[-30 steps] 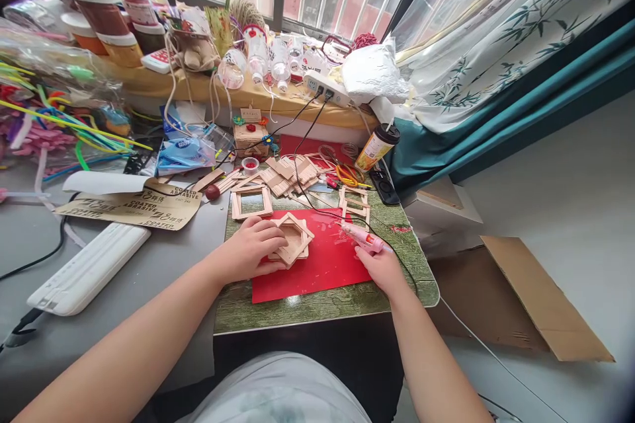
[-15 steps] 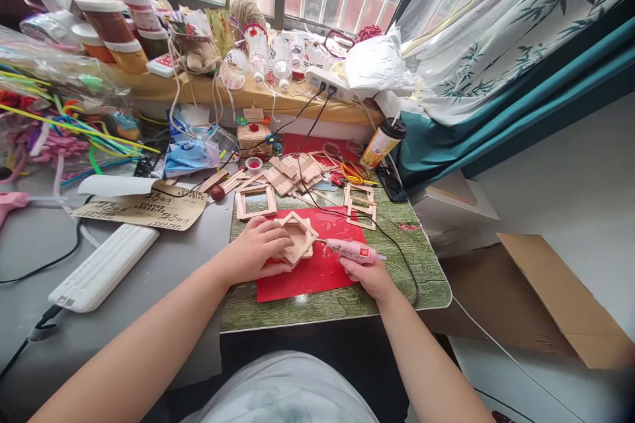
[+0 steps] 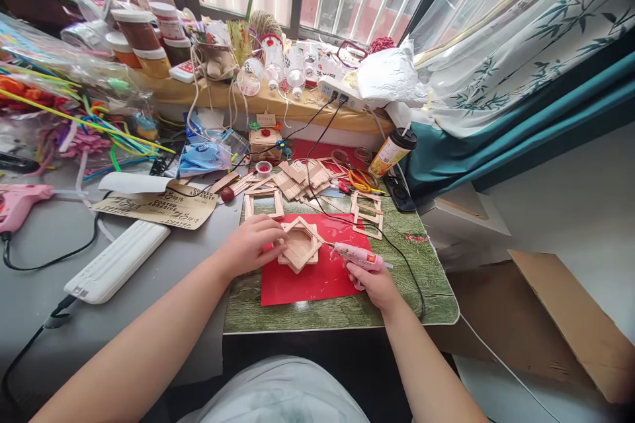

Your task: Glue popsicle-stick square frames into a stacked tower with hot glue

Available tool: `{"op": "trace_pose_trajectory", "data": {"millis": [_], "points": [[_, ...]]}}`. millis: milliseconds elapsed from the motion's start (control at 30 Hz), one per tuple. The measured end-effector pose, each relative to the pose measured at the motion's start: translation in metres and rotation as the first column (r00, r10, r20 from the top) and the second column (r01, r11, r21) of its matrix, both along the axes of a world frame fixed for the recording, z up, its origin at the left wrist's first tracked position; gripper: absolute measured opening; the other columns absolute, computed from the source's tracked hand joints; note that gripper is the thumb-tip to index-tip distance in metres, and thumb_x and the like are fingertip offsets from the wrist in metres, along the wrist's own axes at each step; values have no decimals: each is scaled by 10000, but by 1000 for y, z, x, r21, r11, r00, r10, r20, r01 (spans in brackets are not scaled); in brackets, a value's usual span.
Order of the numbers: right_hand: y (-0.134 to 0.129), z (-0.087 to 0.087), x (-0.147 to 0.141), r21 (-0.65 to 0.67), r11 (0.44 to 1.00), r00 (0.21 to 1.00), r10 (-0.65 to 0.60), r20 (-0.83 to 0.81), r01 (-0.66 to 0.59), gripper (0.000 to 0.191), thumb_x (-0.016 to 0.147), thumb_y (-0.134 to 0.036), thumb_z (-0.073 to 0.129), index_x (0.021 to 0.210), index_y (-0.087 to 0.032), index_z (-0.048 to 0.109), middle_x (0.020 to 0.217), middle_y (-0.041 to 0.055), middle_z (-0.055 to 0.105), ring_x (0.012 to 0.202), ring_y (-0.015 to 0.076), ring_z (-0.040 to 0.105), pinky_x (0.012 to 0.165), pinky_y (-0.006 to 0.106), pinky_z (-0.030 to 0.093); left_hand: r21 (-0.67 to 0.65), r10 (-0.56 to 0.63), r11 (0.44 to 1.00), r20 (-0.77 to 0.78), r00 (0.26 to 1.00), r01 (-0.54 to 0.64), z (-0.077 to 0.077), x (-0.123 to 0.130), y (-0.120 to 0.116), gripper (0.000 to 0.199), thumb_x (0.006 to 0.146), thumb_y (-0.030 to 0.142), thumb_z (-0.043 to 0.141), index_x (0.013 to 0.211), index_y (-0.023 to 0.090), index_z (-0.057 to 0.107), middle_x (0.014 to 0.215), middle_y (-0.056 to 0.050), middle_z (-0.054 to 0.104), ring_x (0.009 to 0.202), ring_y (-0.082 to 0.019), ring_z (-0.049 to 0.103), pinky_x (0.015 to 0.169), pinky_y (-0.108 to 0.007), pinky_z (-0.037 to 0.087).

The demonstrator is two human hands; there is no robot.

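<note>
"What are the hands doing with the stick stack [image 3: 311, 255]?"

"It's on the red paper [image 3: 317, 287], on the green table [image 3: 248, 312]. It looks like a star. The left hand [image 3: 254, 246] is at its left side. Those fingers are apart and a bit bent, with the tips right by the sticks. I can't tell if they push on it."

"And the right hand [image 3: 376, 283]?"

"Its fingers are curled tight around the pink glue gun [image 3: 358, 256]. The thin tip points at the stack's right corner. I can't tell if it touches."

"What could go wrong?"

"The tip could be hot. If the left hand slid across to the right corner, it might get burned. And if the gun bumped that corner, the top sticks could slip crooked, because the left hand doesn't seem to hold them tight."

"Could the glue make a mess?"

"I think so. Too much squeezing could make a blob, and it could run down and stick the stack to the paper."

"What about the black cord [image 3: 308, 172]?"

"It goes over the stick pile [image 3: 297, 182] and past the little frame [image 3: 368, 218] on the right. A big tug on it could drag those about."
</note>
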State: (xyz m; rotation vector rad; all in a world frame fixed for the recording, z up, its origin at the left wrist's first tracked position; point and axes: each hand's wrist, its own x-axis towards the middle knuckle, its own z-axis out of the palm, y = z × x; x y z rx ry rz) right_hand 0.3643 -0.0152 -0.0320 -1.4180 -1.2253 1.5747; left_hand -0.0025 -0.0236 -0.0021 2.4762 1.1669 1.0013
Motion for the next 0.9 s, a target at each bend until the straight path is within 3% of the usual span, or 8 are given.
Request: {"op": "trace_pose_trajectory", "data": {"millis": [100,233,367,600,733,800,900], "points": [[0,0,0,-7,1000,1000,-1,5,1,434,675,-554,968,898,-216,812,585,-2,628,520,147,502,448,278,367,-3,-91,996,-133,987,92,5,13,-7,277,1012,408,733,1256,277,712,1233,-81,791,1159,-279,702,1086,-480,502],[-1,1,-1,-8,1000,1000,1,17,-1,470,691,-555,960,969,-202,823,592,-5,634,513,137,487,449,275,349,-24,-78,997,-205,976,74,5,21,-10,380,973,500,763,1295,301,721,1294,-81,792,1290,-324,675,1163,-523,431],[-1,1,0,0,1000,1000,-14,13,14,455,675,-568,956,897,-197,813,602,2,639,524,137,489,462,279,359,-7,-45,999,-203,978,44,1,23,-7,425,940,507,791,1321,332,728,1337,-64,778,1324,-343,659,1241,-580,350],[-1,3,-1,13,1000,1000,1,11,-1,441,690,-577,939,882,-202,810,599,-1,623,525,136,481,452,272,357,1,-68,997,-261,963,71,3,28,-4,356,964,501,763,1280,341,731,1416,-68,744,1376,-373,618,1226,-624,336],[-1,4,2,49,999,1000,8,28,-10,451,688,-579,936,888,-196,806,664,22,677,544,143,517,455,278,392,-25,-74,997,-232,970,70,5,32,-6,542,912,605,790,1358,314,692,1452,-88,724,1378,-393,613,1237,-628,308],[-2,3,4,40,999,999,22,42,-23,447,686,-568,942,902,-200,811,731,34,715,575,145,542,482,287,425,-26,-60,998,-199,978,56,4,35,-7,544,926,625,766,1362,310,684,1411,-88,744,1348,-386,632,1219,-615,316],[-2,3,8,23,998,997,57,60,-59,446,688,-545,956,956,-213,825,828,45,759,638,159,595,544,306,481,-15,-46,999,-184,982,45,-2,38,-10,383,979,574,717,1248,302,714,1237,-79,799,1253,-358,676,1140,-587,356]]}}
